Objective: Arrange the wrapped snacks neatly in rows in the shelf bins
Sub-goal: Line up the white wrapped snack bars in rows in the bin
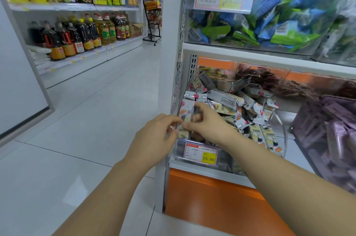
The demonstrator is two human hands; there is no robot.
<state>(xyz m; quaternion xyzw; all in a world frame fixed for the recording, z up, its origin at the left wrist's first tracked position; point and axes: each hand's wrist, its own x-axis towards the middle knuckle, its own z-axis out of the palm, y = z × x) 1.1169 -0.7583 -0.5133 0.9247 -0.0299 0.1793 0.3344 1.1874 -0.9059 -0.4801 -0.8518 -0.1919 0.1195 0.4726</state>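
A clear plastic bin (280, 135) on the lower shelf holds a loose heap of wrapped snacks (225, 99) in cream wrappers with cartoon prints. At the bin's front left corner, both my hands meet over an upright wrapped snack (186, 112). My left hand (156, 137) pinches its lower edge with curled fingers. My right hand (204, 122) grips the same snack from the right, thumb and fingers curled round it. A few more snacks stand upright just under my hands, partly hidden.
A price tag reading 15.80 (201, 154) hangs on the bin's front. A purple-snack bin (327, 139) stands to the right, a bin of blue and green packets (269, 18) above. Oil bottles (77, 37) line the shelves across the tiled aisle (86, 120).
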